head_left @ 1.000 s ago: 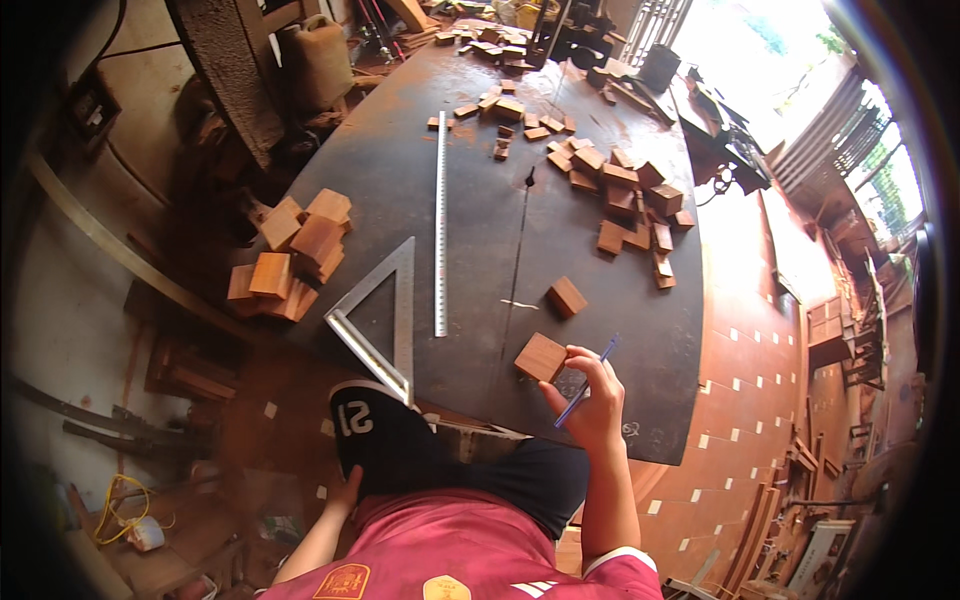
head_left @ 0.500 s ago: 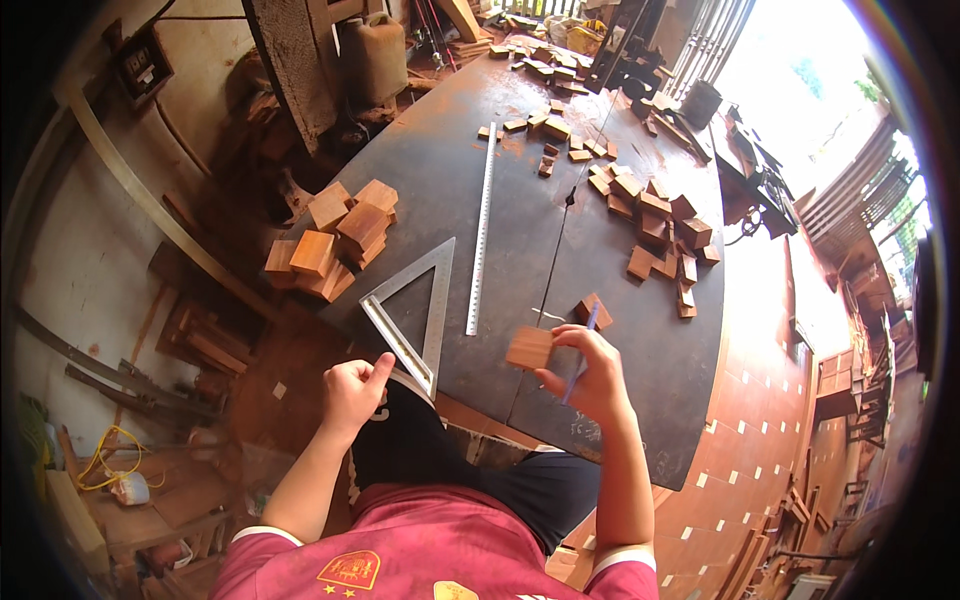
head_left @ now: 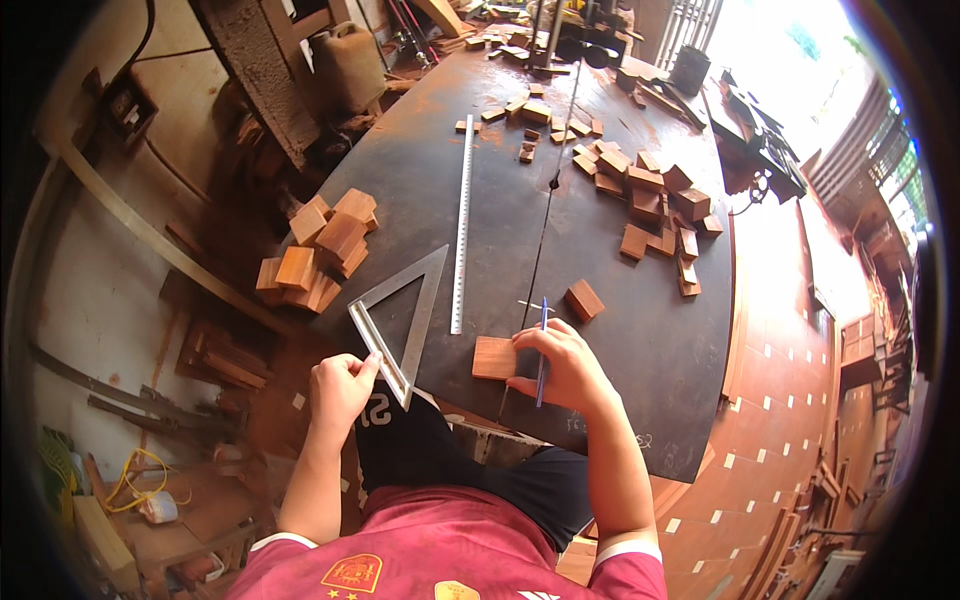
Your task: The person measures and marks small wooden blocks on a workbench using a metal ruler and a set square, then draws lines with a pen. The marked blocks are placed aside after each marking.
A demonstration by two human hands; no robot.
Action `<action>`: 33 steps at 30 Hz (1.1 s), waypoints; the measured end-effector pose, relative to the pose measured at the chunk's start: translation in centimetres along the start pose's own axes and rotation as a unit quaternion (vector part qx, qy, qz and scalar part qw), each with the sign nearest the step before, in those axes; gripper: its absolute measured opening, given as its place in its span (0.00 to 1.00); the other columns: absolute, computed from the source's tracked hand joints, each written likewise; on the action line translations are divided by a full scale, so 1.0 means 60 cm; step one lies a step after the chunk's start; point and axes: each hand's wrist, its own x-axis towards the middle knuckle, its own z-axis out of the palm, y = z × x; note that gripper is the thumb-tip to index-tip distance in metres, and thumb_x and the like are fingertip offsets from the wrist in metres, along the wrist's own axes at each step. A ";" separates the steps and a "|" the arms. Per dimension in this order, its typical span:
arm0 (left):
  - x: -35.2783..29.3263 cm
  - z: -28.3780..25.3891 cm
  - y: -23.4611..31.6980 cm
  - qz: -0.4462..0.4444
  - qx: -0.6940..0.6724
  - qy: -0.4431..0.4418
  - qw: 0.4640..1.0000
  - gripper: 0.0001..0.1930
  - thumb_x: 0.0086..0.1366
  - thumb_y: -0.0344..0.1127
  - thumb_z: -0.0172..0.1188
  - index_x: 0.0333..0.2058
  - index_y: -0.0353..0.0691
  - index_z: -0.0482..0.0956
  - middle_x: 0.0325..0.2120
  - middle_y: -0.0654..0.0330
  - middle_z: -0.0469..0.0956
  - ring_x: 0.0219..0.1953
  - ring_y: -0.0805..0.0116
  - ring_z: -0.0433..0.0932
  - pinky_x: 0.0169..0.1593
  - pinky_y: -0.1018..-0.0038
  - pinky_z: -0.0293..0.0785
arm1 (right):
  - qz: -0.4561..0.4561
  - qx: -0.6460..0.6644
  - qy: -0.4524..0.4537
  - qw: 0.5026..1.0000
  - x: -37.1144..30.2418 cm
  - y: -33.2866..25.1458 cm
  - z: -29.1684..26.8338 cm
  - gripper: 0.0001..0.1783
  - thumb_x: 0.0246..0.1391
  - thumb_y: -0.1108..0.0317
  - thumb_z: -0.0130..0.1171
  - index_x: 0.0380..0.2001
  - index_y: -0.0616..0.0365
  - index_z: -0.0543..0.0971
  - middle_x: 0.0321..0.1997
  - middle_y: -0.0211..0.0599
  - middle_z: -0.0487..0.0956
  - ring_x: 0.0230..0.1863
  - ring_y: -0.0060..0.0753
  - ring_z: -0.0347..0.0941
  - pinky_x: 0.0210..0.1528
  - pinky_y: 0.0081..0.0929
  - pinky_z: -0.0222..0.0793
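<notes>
No packages, labels, signs or screens visible. Nearest to such: tan plastic jug (head_left: 350,62) standing off dark worktable's (head_left: 640,360) far left corner, bearing no readable label; electrical box (head_left: 128,103) on left wall.

Flat square wooden block (head_left: 494,357) beside metal triangle square (head_left: 402,318), near table edge.

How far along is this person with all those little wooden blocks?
Hard to say what is finished: a heap of blocks lies at the table's left edge, but no marks show on them. In hand: the right hand holds a blue pen and touches one flat block, while the left hand grips the metal triangle square. Many loose blocks lie scattered further up the table.
</notes>
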 end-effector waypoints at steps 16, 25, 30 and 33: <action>0.118 0.127 0.163 0.099 0.235 -0.159 0.954 0.18 0.51 0.47 0.73 0.32 0.38 0.85 0.32 0.49 0.85 0.38 0.54 0.85 0.44 0.64 0.80 | 0.029 -0.031 0.029 0.999 -0.002 -0.009 -0.013 0.29 0.38 0.59 0.76 0.45 0.56 0.78 0.41 0.37 0.80 0.48 0.47 0.75 0.53 0.41 0.71; 0.126 0.132 0.147 0.070 0.201 -0.152 0.965 0.15 0.52 0.45 0.71 0.27 0.37 0.86 0.28 0.52 0.86 0.35 0.57 0.86 0.43 0.65 0.80 | 0.048 -0.066 0.047 0.996 -0.005 -0.011 0.018 0.34 0.36 0.57 0.79 0.47 0.56 0.77 0.42 0.42 0.79 0.43 0.47 0.76 0.50 0.40 0.73; 0.129 0.133 0.139 0.089 0.198 -0.164 0.962 0.15 0.51 0.43 0.70 0.25 0.34 0.85 0.27 0.51 0.86 0.33 0.57 0.86 0.41 0.65 0.80 | 0.020 0.011 0.044 0.999 -0.001 -0.014 0.014 0.33 0.37 0.67 0.76 0.49 0.58 0.75 0.49 0.43 0.78 0.50 0.50 0.75 0.55 0.41 0.72; 0.127 0.124 0.141 0.083 0.142 -0.197 0.966 0.13 0.52 0.41 0.70 0.26 0.36 0.86 0.28 0.50 0.85 0.33 0.57 0.86 0.42 0.66 0.80 | 0.034 0.039 0.043 0.998 -0.003 -0.012 0.011 0.33 0.36 0.70 0.76 0.50 0.58 0.74 0.50 0.43 0.78 0.51 0.51 0.76 0.53 0.41 0.74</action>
